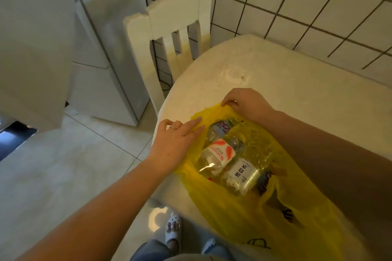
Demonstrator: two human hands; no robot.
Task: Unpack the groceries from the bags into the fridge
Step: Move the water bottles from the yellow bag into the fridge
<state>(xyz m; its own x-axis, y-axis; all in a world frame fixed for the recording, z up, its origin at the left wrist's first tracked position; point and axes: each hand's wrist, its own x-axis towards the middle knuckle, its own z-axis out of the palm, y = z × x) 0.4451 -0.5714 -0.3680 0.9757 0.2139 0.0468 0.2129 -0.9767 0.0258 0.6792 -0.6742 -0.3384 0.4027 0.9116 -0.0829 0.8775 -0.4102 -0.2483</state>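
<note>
Seen from above at a pale kitchen table (297,82): left hand (176,144) reaching in from the near left, palm down, fingers straight and loosely spread, fingertips pressing the left edge of a yellow plastic bag (250,203) lying on the table's near-left corner. Right hand (246,104) stretched across from the near right, forearm lying over the bag, thumb and curled fingers pinching the bag's far rim and holding the mouth apart. Inside the opening, on their sides and touching, a clear bottle with a red-and-white label (218,155), a clear bottle with a white label (241,176) just to its right, and a third bottle (220,129) beyond them, part hidden by the others. Further packaging dim behind yellow film, print unreadable. Fridge (110,82) well apart at far left, body only partly in frame, with a blurred white panel, cut off by the frame, nearer at the left edge. White chair (169,19) between fridge and table.
</note>
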